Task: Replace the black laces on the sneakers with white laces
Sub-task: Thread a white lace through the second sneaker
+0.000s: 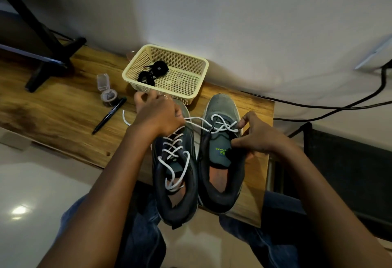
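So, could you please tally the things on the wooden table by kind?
Sneakers: 2
Baskets: 1
Pens: 1
Small clear containers: 1
Total: 5

Wooden table (63, 106), white wall (254, 23), glossy floor (31, 193)

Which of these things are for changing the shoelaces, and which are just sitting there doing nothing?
For the job:
left sneaker, already laced white
right sneaker, partly laced
white lace, pulled by the left hand and right hand
black laces in the basket

Just lying about:
pen
small clear jar
black cable
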Action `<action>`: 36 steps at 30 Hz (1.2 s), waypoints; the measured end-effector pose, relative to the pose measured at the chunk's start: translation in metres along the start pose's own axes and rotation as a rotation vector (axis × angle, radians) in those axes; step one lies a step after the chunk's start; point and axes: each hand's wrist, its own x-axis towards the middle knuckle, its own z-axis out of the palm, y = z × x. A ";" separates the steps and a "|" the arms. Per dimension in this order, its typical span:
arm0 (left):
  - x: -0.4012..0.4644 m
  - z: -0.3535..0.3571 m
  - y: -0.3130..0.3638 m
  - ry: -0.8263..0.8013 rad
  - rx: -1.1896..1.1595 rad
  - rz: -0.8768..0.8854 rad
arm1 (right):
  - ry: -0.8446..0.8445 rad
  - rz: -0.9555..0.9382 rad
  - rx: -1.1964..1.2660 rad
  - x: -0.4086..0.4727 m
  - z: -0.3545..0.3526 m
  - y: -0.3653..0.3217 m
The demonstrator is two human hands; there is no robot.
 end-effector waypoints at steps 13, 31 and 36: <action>0.002 0.009 0.020 -0.056 -0.152 0.116 | 0.003 0.004 -0.002 0.001 0.002 0.000; 0.001 0.000 0.005 -0.034 0.020 -0.116 | -0.015 -0.006 -0.027 0.000 0.001 -0.002; 0.001 0.005 0.014 -0.046 0.019 -0.009 | -0.022 -0.001 -0.034 0.000 0.001 -0.002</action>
